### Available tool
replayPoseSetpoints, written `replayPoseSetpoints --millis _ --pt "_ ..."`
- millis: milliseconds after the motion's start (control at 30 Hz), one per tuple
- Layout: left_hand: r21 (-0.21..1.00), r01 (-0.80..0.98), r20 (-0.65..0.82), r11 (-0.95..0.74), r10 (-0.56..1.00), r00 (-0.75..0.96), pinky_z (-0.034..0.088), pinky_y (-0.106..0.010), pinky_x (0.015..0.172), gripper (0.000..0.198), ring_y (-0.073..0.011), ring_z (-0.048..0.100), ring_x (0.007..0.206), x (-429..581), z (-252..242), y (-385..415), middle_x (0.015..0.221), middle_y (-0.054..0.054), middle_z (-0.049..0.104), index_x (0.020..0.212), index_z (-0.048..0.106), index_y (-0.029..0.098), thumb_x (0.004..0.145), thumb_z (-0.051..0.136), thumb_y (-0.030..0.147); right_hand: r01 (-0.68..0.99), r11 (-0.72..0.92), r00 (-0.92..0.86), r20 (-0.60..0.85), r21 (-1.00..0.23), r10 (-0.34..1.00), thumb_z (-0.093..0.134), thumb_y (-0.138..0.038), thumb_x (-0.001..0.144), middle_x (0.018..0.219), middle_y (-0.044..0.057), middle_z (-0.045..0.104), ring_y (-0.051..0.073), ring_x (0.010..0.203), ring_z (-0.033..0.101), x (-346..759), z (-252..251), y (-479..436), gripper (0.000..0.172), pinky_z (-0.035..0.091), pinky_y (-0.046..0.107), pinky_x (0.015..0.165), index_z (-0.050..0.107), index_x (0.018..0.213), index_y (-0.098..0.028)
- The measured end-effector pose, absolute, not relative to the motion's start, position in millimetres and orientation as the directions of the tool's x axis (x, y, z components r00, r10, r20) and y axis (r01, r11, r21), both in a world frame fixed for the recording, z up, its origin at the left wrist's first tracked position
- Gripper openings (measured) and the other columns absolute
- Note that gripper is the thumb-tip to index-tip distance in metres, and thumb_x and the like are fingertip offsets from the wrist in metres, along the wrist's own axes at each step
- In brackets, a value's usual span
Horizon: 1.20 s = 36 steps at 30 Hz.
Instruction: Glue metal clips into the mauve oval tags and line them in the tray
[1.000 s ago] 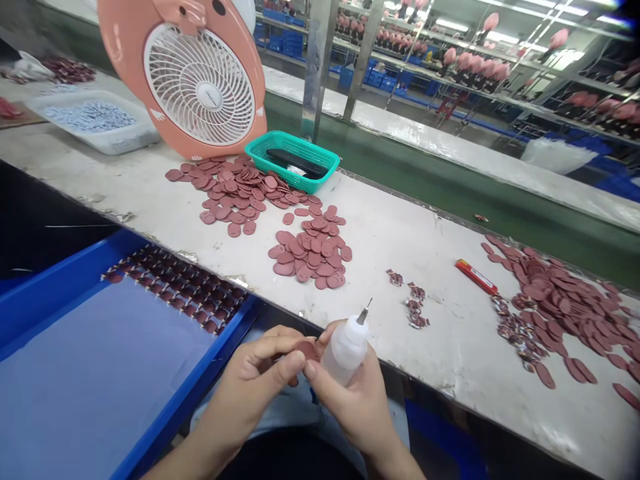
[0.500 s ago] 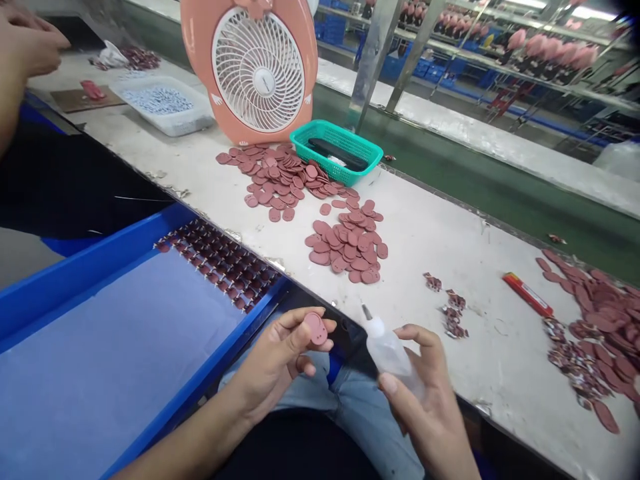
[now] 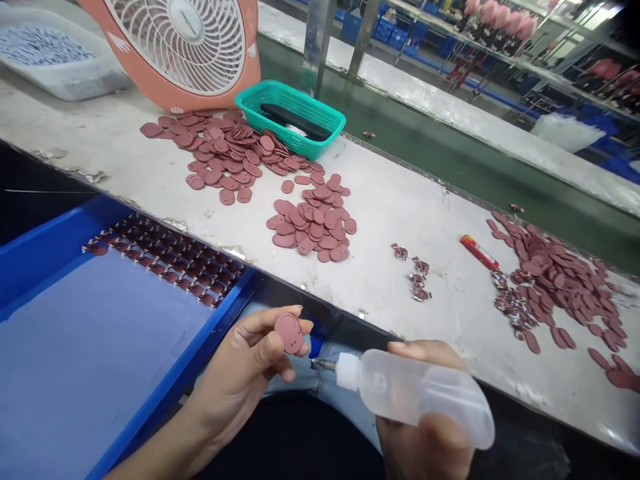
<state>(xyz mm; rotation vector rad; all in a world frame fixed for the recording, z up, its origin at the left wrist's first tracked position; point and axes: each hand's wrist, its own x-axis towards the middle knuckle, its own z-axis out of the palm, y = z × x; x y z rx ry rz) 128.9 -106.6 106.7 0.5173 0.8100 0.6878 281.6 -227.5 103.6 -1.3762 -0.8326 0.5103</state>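
The left hand [image 3: 245,367] pinches a maroon oval disc [image 3: 288,332] by its edges, just off the near side of the bench [image 3: 385,193]. The right hand [image 3: 430,443] is curled around a translucent bottle [image 3: 410,387] tipped sideways (its metal nozzle [image 3: 326,364] points leftward, near the disc). A heap of similar discs [image 3: 315,223] lies on the bench.

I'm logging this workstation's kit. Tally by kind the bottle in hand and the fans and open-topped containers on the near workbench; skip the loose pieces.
Needle-tip squeeze bottle, in the right hand: 1
Orange-and-white fan: 1
Teal mesh basket: 1
White tub: 1
Total: 4
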Motion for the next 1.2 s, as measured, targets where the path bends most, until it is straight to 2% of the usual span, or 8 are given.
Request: replayPoseSetpoints --millis 67,167,433,700,933,1200 --pt "0.661 -0.35 -0.464 0.664 0.728 0.505 0.053 -0.013 0.049 0.027 -0.0144 0.069 0.067 128.5 107.6 -107.4 0.08 -0.006 0.081 0.088 0.085 0.024 0.065 0.095 0.035 0.162 0.223 0.686 0.272 -0.961 0.675 0.059 -0.063 0.091 0.071 0.001 0.059 0.015 0.05 0.052 280.6 109.6 -221.2 0.042 0.038 0.029 0.044 0.067 0.106 -0.024" --pt "0.672 -0.347 -0.446 0.655 0.731 0.516 0.054 -0.013 0.05 0.029 -0.0151 0.07 0.069 128.6 109.3 -108.2 0.08 -0.006 0.081 0.088 0.085 0.025 0.065 0.095 0.038 0.182 0.219 0.696 0.283 -0.959 0.66 0.062 -0.057 0.092 0.069 0.0 0.061 0.013 0.048 0.053 278.1 118.9 -210.9 0.036 0.039 0.027 0.043 0.071 0.1 -0.024" --pt "0.685 -0.33 -0.435 0.649 0.728 0.53 0.055 -0.013 0.051 0.023 -0.0153 0.07 0.072 129.2 109.1 -107.7 0.079 -0.005 0.081 0.089 0.085 0.026 0.07 0.092 0.037 0.206 0.192 0.667 0.281 -0.96 0.69 0.062 -0.055 0.093 0.07 0.001 0.065 0.014 0.048 0.056 279.5 121.1 -209.5 0.033 0.043 0.028 0.044 0.07 0.102 -0.024" --pt "0.683 -0.326 -0.442 0.653 0.726 0.527 0.056 -0.014 0.05 0.022 -0.0159 0.071 0.072 129.2 108.8 -107.6 0.081 -0.005 0.082 0.089 0.085 0.027 0.069 0.092 0.035 0.134 0.17 0.696 0.215 -0.976 0.686 0.068 -0.057 0.088 0.067 0.0 0.062 0.013 0.045 0.052 276.6 124.3 -208.6 0.035 0.037 0.027 0.04 0.071 0.098 -0.024" --pt "0.682 -0.323 -0.454 0.656 0.725 0.518 0.056 -0.015 0.049 0.022 -0.0172 0.071 0.073 128.0 109.2 -107.3 0.081 -0.005 0.082 0.088 0.085 0.027 0.069 0.093 0.034 0.17 0.166 0.677 0.237 -0.971 0.697 0.064 -0.055 0.092 0.063 -0.001 0.06 0.012 0.043 0.05 276.5 125.0 -206.9 0.032 0.035 0.027 0.04 0.07 0.099 -0.024" --pt "0.676 -0.324 -0.461 0.662 0.722 0.516 0.056 -0.013 0.048 0.021 -0.0172 0.072 0.072 129.5 109.4 -106.1 0.082 -0.005 0.082 0.086 0.085 0.026 0.068 0.093 0.033 0.242 0.19 0.705 0.307 -0.951 0.64 0.063 -0.057 0.09 0.066 0.001 0.059 0.014 0.045 0.051 277.4 120.9 -205.4 0.034 0.035 0.029 0.039 0.071 0.096 -0.024"
